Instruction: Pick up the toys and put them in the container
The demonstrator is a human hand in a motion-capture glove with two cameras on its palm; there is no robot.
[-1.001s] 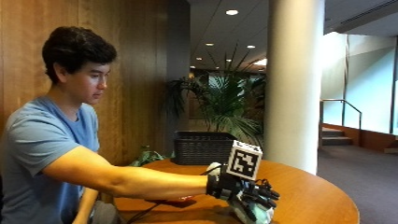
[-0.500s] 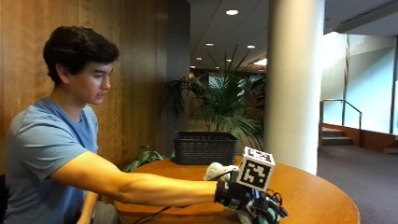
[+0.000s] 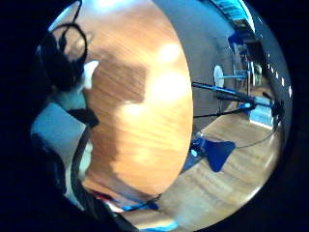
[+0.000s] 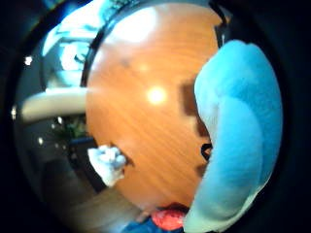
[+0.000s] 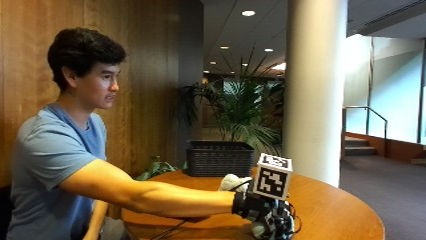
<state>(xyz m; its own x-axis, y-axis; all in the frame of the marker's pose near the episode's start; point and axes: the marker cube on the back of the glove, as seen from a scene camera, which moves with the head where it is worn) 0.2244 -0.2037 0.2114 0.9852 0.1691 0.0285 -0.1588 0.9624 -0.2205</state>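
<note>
The round table (image 5: 333, 210) is polished wood, its grain visible and its surface glossy enough to mirror ceiling lights. A blue toy (image 4: 243, 131) close to the palm looks like soft, fuzzy plush. A small white toy (image 4: 108, 162) at the table's edge looks fluffy. The dark container (image 5: 218, 158) has a woven, matt surface.

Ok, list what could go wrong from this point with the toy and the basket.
1. The light blue plush toy fills the thumb side palm view, yet a grip cannot be confirmed; the gloved right hand may lift without it.
2. The dark woven basket sits at the round table's far edge, so a long carry could drop the toy.
3. A white plush toy lies between hand and basket and could get knocked.
</note>
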